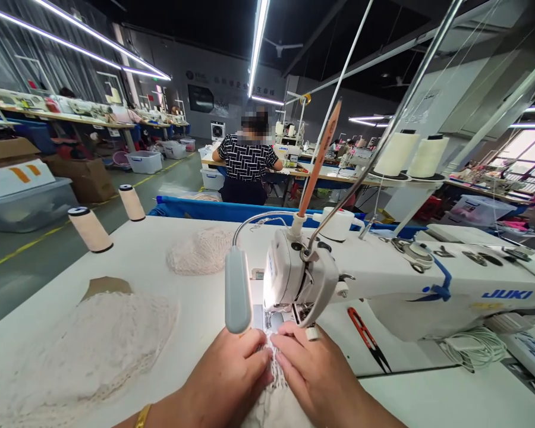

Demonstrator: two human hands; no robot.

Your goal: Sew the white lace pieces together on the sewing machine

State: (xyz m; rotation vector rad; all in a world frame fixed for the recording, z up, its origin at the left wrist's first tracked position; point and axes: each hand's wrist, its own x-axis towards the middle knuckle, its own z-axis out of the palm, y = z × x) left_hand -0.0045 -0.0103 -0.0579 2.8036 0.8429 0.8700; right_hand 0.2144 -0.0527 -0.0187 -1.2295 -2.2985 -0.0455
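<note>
A strip of white lace fabric (276,371) runs down from under the presser foot of the sewing machine (289,273) toward my body. My left hand (236,365) grips its left edge, thumb and fingers curled together just in front of the needle area. Opposite it, my right hand (310,362) has its bent fingers closed on the lace's right edge. The two hands almost touch. A lit grey lamp (238,291) on a bendy neck hangs above my left hand. The needle tip itself is hard to make out.
More lace pieces (116,333) lie on the left, with a lace bundle (200,252) behind. Two thread cones (89,229) stand at the table's left edge. Red thread snips (368,339) rest right of the machine head. A pencil (321,157) stands upright on it. Ahead, another person (249,157) sits.
</note>
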